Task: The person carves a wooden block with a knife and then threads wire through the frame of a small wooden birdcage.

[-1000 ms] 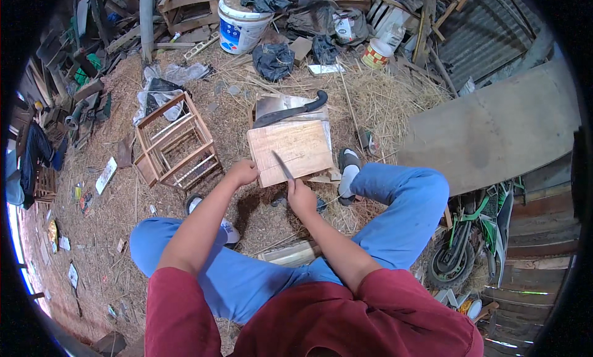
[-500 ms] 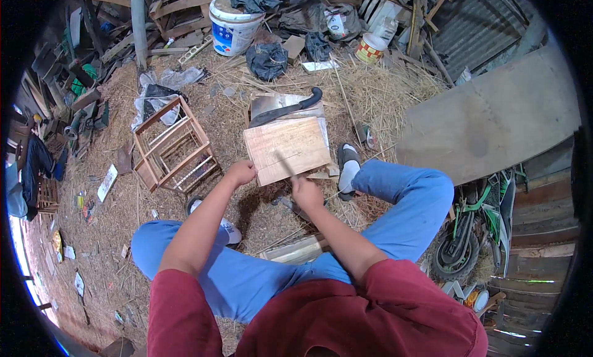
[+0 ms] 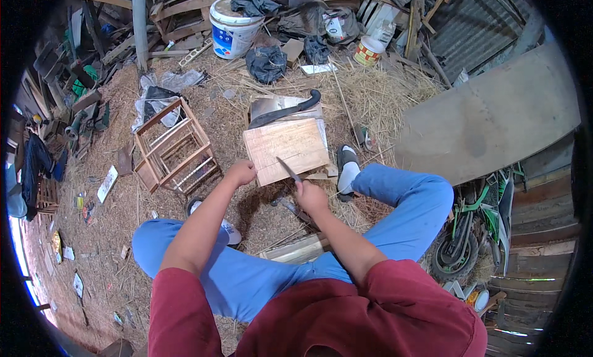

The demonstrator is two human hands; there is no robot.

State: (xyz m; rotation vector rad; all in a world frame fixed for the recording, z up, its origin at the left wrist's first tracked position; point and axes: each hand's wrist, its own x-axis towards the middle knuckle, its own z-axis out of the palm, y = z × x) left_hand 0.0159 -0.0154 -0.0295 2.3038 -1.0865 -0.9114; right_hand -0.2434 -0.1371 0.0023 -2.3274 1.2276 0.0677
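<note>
In front of me lies a flat, pale wooden board (image 3: 281,147) with dark lines across it. My left hand (image 3: 242,172) is closed on the board's left edge near its lower corner. A knife (image 3: 288,169) is gripped in my right hand (image 3: 311,197), its blade slanting up and left over the board's lower part. Whether the tip touches the wood I cannot tell. Just beyond the board rests a machete (image 3: 284,113) with a black handle, on top of other boards that are partly covered.
To the left stands a small wooden frame (image 3: 176,145). A large plywood sheet (image 3: 488,116) leans at the right above a green motorbike (image 3: 475,224). At the back are a white bucket (image 3: 235,26), a smaller patterned bucket (image 3: 369,50) and black plastic bags (image 3: 267,64). Straw litters the ground.
The knife blade, blurred before, now shows sharply and points more to the left. My right hand has shifted slightly right and down; my left hand stays on the board's edge.
</note>
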